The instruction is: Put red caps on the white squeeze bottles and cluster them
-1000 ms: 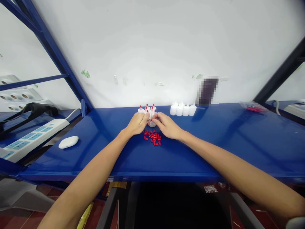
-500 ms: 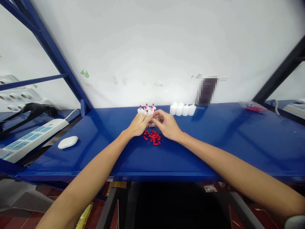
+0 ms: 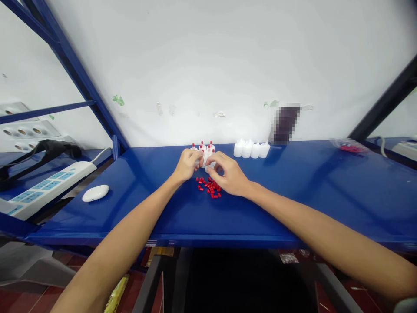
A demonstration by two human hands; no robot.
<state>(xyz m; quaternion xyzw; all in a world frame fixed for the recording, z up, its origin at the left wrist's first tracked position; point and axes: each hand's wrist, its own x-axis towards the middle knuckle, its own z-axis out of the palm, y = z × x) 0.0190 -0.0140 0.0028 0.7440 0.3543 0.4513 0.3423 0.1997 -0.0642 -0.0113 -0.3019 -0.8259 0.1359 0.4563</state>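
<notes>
Several white bottles with red caps [image 3: 210, 148] stand in a cluster near the wall, partly hidden behind my hands. My left hand [image 3: 189, 164] is closed at the cluster's left front, its fingers wrapped around a white bottle that shows only in part. At the right front, my right hand [image 3: 225, 173] curves its thumb and fingers beside a whitish bottle [image 3: 210, 166], with a gap between the fingertips. Loose red caps [image 3: 211, 187] lie in a small pile on the blue table just below the hands.
White bottles without red caps [image 3: 246, 149] stand in a row to the right, near a pixelated dark object [image 3: 286, 124]. A white oval case [image 3: 95, 193] and a power strip [image 3: 52, 187] are at the left. A plastic bag with red pieces [image 3: 350, 147] lies far right.
My hands have moved apart; they met over the bottles before. The left hand has shifted slightly left, and the right hand's fingers have opened. The view has moved slightly.
</notes>
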